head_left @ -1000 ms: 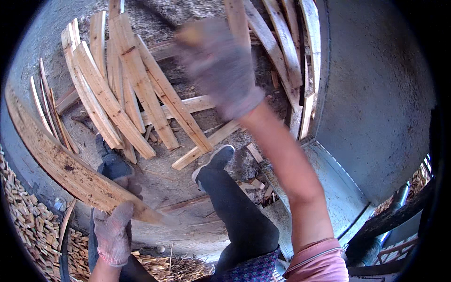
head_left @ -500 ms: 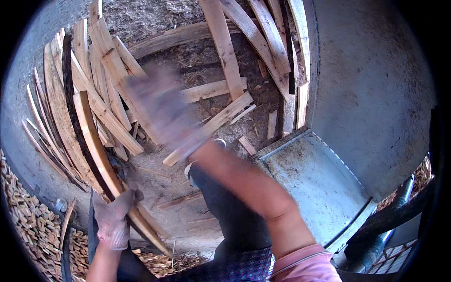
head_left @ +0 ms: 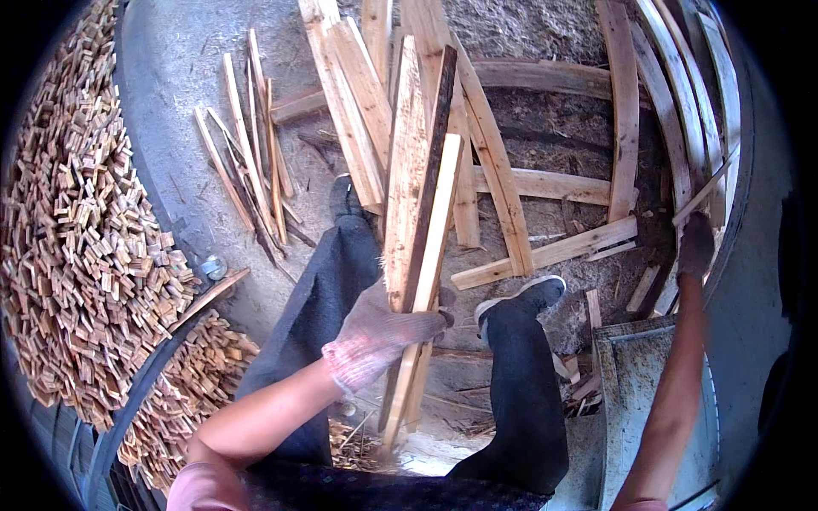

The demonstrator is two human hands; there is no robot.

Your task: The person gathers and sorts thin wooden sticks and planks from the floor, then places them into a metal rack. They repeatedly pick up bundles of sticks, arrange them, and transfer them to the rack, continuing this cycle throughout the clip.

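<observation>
My left hand (head_left: 383,328), in a pale knitted glove, is closed around several long wood strips that stand up and slant away from me. Among them are a broad rough-faced strip (head_left: 405,187), a dark-edged strip (head_left: 435,162) and a pale squared strip (head_left: 436,226). Over at the right, my right hand (head_left: 696,247), in a darker-looking glove, has its fingers closed at a thin short wood strip (head_left: 707,187). That strip lies slantwise across the long planks (head_left: 682,102) there. The fingertips are partly hidden.
A large pile of cut wood pieces (head_left: 77,230) fills the left side. Thin offcuts (head_left: 256,153) lie on the floor. More planks (head_left: 494,162) lean and cross ahead. A grey metal panel (head_left: 639,375) stands at lower right, near my shoe (head_left: 545,292).
My view has turned left. My right hand has swung from the middle to the planks at the right, onto a thin strip. My left hand still holds its wood strips, now nearer the middle.
</observation>
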